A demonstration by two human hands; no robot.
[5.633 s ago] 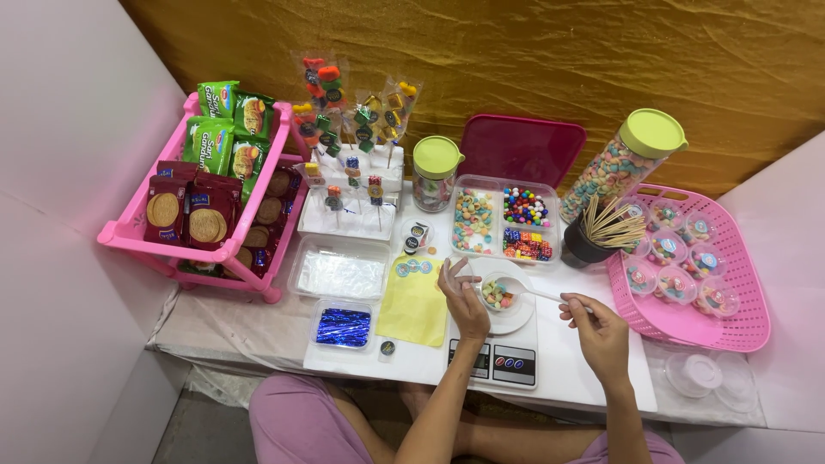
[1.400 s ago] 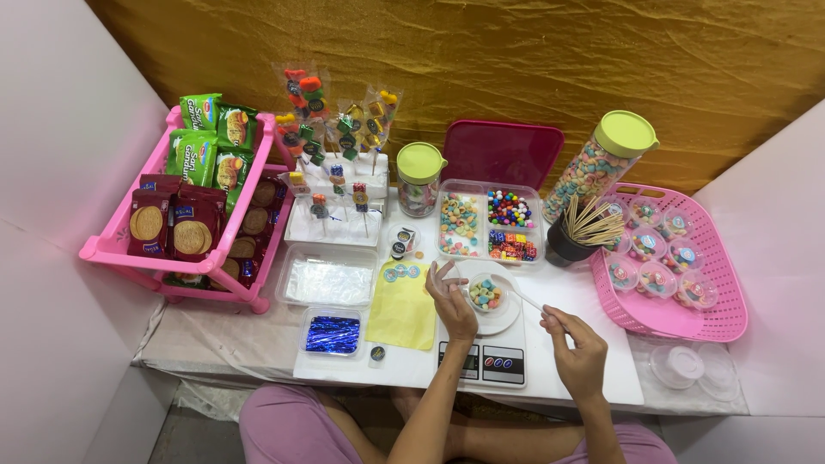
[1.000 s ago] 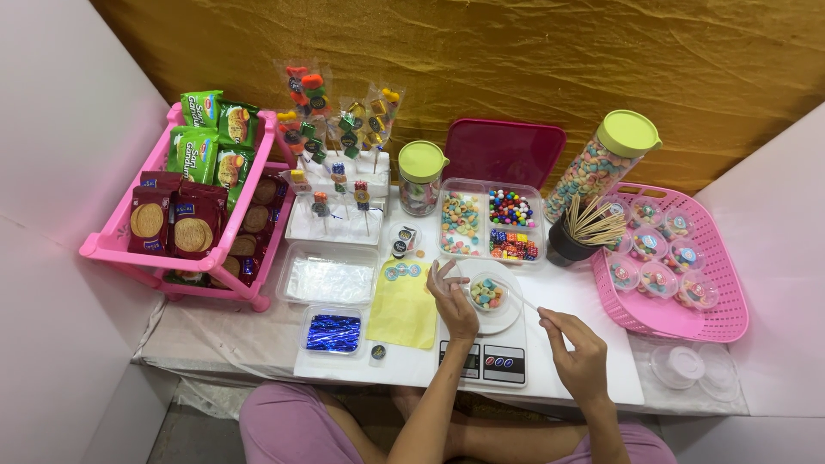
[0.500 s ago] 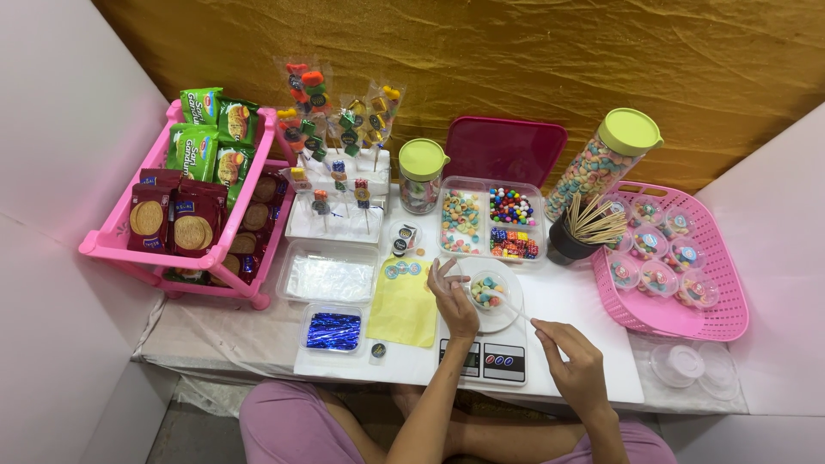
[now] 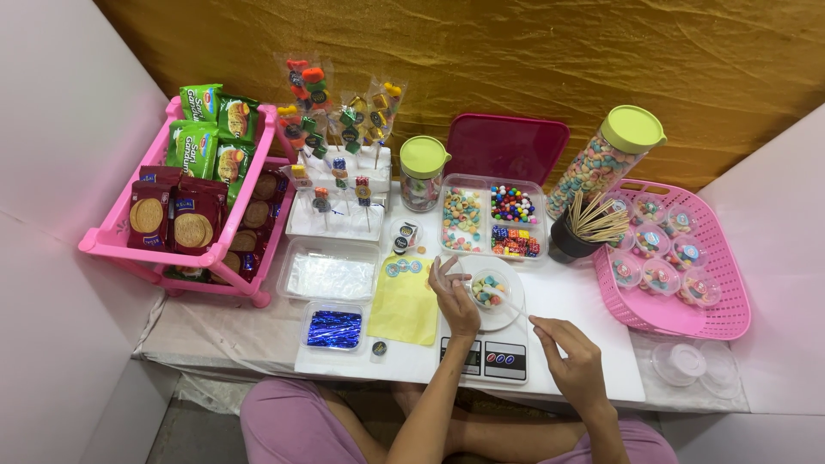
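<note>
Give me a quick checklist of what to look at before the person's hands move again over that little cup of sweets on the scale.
1. Left hand steadies the small cup of sweets: ok, fingers at its rim.
2. Cup sits on the scale: ok, on the round pan.
3. Right hand grips the thin skewer: ok, tip points into the cup.
4. Scale reading: cannot tell, display too small.
5. Divided tray of sweets open: ok, its red lid stands behind.
6. Spare sticks in the dark cup: ok, plenty.
</note>
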